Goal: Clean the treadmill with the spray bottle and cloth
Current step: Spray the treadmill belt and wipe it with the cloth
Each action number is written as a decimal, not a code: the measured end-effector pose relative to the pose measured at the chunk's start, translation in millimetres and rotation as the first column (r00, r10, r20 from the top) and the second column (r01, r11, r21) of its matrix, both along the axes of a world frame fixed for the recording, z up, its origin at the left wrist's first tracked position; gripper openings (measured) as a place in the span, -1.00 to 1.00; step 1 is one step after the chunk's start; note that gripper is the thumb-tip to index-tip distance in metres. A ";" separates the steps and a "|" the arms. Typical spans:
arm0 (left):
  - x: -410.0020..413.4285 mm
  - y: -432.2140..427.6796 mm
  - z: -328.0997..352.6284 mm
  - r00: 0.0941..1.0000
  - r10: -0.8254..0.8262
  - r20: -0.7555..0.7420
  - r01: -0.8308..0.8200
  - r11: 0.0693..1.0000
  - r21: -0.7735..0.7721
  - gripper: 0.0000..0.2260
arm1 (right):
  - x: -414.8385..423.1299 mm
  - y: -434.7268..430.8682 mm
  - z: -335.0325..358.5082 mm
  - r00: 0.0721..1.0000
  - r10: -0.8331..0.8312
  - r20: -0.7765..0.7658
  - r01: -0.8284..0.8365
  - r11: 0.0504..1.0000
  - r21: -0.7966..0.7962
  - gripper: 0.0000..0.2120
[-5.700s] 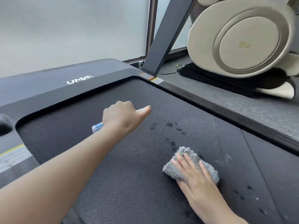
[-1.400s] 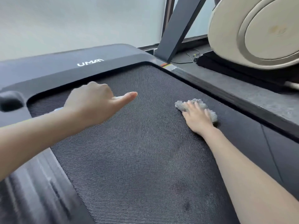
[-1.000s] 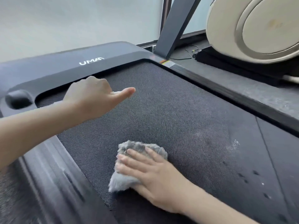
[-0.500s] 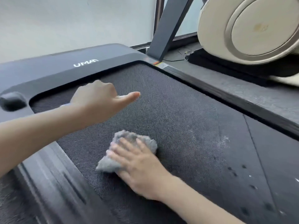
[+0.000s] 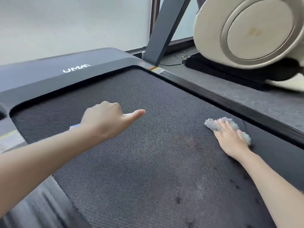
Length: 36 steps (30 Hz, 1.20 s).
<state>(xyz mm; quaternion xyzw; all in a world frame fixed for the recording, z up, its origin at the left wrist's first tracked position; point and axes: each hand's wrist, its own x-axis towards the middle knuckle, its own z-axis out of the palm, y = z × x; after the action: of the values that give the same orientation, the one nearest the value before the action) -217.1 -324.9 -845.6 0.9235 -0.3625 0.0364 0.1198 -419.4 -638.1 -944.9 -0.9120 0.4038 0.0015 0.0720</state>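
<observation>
Cloth point(image 5: 212, 125), fluffy grey, lies pressed under the flat right hand point(image 5: 230, 139) at the black woven treadmill belt's point(image 5: 148, 162) right edge; the curled left hand point(image 5: 105, 119) grips a blue-white spray bottle point(image 5: 74, 126).

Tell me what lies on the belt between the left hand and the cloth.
Only bare belt: in the head view the stretch from the left hand, which grips the spray bottle, to the cloth under the right hand holds no object.

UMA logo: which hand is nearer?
Left. The left hand, gripping the spray bottle, is over the belt short of the UMA logo; the right hand presses the cloth by the right rail.
</observation>
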 end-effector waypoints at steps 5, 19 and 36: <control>-10.0 -56.7 -0.1 1.000 -0.004 -0.012 0.003 0.997 -0.074 -0.34 | 0.4 1.1 -2.6 1.000 0.005 0.023 -0.004 1.000 -0.010 -0.51; -19.0 -88.2 -9.8 1.000 0.002 0.012 -0.001 0.990 -0.143 -0.44 | -2.4 -0.1 -6.9 0.996 0.008 0.084 -0.009 1.000 0.006 -0.53; -0.9 -88.7 6.8 0.999 0.047 -0.019 -0.049 0.992 -0.121 -0.36 | -1.4 -1.9 -6.4 0.997 -0.001 0.078 -0.002 0.999 0.033 -0.53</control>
<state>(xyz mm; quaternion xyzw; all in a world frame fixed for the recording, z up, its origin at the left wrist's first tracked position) -218.0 -413.6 -838.8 0.9232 -0.3366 0.0537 0.1776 -420.8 -640.0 -951.3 -0.9101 0.4004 -0.0274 0.1027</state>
